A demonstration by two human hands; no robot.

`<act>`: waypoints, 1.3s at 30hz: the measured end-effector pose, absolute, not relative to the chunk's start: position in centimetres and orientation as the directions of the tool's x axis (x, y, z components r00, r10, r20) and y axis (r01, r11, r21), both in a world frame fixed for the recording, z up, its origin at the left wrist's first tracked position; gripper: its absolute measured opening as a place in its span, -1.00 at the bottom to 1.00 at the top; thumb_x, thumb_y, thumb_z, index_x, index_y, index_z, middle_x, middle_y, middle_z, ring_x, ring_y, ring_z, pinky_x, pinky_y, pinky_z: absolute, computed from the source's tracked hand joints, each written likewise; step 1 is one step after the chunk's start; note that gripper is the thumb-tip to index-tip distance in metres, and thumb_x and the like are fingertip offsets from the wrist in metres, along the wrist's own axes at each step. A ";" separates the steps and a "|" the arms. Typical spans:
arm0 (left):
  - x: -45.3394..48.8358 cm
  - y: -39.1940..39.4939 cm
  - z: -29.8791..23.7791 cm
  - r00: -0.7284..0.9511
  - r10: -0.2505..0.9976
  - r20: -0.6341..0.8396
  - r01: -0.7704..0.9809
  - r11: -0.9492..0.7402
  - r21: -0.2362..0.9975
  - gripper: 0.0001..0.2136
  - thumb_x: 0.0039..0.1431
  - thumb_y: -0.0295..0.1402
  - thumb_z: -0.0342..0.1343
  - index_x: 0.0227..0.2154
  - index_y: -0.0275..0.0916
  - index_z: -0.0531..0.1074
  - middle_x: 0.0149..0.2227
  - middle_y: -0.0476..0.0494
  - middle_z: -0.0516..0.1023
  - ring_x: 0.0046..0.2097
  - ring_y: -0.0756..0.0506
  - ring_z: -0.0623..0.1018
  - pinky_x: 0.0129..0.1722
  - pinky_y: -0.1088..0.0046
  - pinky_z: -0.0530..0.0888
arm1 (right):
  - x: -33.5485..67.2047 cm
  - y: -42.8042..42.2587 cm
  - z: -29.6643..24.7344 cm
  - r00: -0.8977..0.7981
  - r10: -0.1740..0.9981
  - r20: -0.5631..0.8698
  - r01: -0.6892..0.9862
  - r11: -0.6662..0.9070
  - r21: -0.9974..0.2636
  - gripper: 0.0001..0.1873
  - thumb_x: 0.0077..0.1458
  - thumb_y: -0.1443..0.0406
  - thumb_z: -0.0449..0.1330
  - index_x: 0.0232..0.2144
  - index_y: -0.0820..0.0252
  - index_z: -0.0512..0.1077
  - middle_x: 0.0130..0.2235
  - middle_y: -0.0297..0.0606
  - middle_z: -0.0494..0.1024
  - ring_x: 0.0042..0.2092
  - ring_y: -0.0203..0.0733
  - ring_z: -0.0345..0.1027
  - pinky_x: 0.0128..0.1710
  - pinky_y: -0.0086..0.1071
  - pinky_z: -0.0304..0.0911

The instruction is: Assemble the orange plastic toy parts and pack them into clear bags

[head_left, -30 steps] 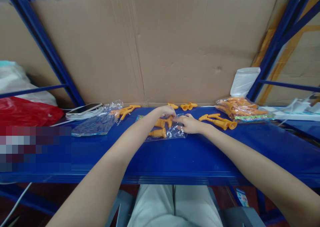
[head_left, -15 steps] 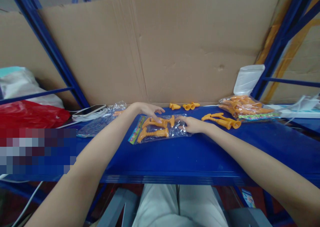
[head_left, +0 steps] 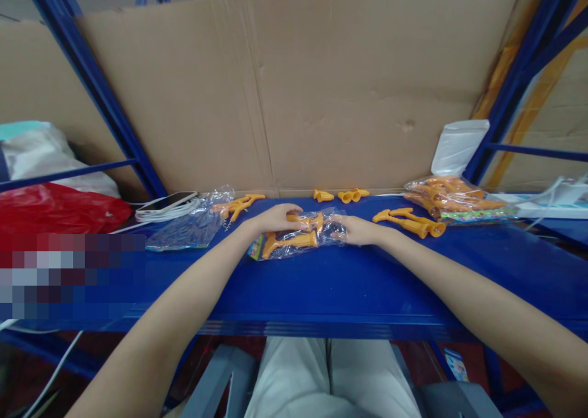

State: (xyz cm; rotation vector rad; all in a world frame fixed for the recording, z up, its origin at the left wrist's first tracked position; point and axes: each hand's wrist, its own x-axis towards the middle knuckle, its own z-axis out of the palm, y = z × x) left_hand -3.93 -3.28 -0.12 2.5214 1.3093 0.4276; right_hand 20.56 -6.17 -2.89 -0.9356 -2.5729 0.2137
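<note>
A clear plastic bag (head_left: 301,251) lies on the blue table, holding orange plastic pieces (head_left: 303,240) shaped like small toy hammers. A colourful printed strip shows at its left end. My left hand (head_left: 281,218) curls its fingers over the bag and an upper orange piece in it; the palm side is hidden. At the bag's right end, my right hand (head_left: 354,230) pinches the crinkled plastic between thumb and fingers. Beyond my left forearm are loose orange pieces (head_left: 241,205) with a small spiral part hanging by them. More orange hammer-shaped pieces (head_left: 411,223) lie right of my right hand.
Small orange cone-shaped parts (head_left: 351,195) lie along the cardboard wall (head_left: 358,99). A filled bag of orange pieces (head_left: 452,197) stands at the right. To the left are a flat clear bag (head_left: 181,231), a phone (head_left: 177,200) on coiled white cable and a red bag (head_left: 59,212).
My left hand has moved slightly right and closed over the bag, which has shifted right and bunched up. Loose orange pieces behind my left forearm have come into view.
</note>
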 end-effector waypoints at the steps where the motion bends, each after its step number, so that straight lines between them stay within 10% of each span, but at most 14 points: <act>1: -3.9 -3.3 -0.4 0.541 0.826 0.157 0.745 -0.558 0.366 -0.36 -0.12 0.02 0.09 -0.01 -0.27 0.29 0.05 -0.24 0.37 0.03 -0.18 0.39 0.02 0.35 0.26 | 20.6 -6.1 -2.9 -0.701 0.641 0.312 0.581 0.768 -0.272 -0.62 -0.01 0.37 0.09 -0.07 0.26 0.30 -0.01 -0.10 0.42 -0.02 -0.10 0.33 -0.03 -0.21 0.21; 13: -4.6 -3.8 -0.4 0.591 0.804 0.064 0.766 -0.584 0.268 -0.24 -0.07 -0.01 0.07 0.15 -0.26 0.00 0.23 -0.36 0.04 0.22 -0.25 0.09 0.12 0.23 0.10 | 21.1 -6.4 -2.5 -0.684 0.677 0.273 0.609 0.735 -0.297 -0.54 -0.02 0.29 0.16 -0.03 0.29 0.31 -0.02 -0.08 0.43 -0.03 -0.10 0.33 -0.02 -0.22 0.21; 20: -4.7 -4.1 -0.3 0.579 0.809 0.101 0.787 -0.587 0.190 -0.21 -0.06 0.02 0.03 0.18 -0.28 -0.07 0.25 -0.39 -0.05 0.25 -0.30 -0.02 0.14 0.16 0.02 | 20.3 -5.8 -2.9 -0.712 0.494 0.500 0.452 0.866 -0.212 -0.68 0.13 0.18 0.03 -0.17 0.20 0.44 -0.08 -0.13 0.46 -0.03 -0.15 0.32 -0.02 -0.19 0.19; 28: -3.3 -8.4 2.6 0.613 0.769 0.179 0.766 -0.634 0.101 -0.79 0.08 -0.31 -0.09 -0.33 -0.30 0.38 -0.27 -0.20 0.48 -0.22 -0.11 0.44 -0.22 0.41 0.30 | 19.8 -6.1 -2.6 -0.787 0.466 0.405 0.497 0.867 -0.031 -0.62 0.19 0.21 -0.08 0.00 0.09 0.36 0.03 -0.11 0.37 0.07 -0.04 0.18 0.00 -0.06 0.11; 39: -3.0 -9.4 0.8 0.681 0.730 0.055 0.691 -0.666 0.279 -0.75 0.06 -0.14 -0.01 -0.44 -0.26 0.32 -0.40 -0.06 0.42 -0.37 -0.02 0.37 -0.39 0.51 0.26 | 18.4 -5.0 -3.0 -0.842 0.407 0.354 0.330 0.908 -0.257 -0.57 0.23 0.19 -0.17 -0.14 0.14 0.46 -0.15 -0.19 0.50 -0.13 -0.18 0.33 -0.03 -0.25 0.18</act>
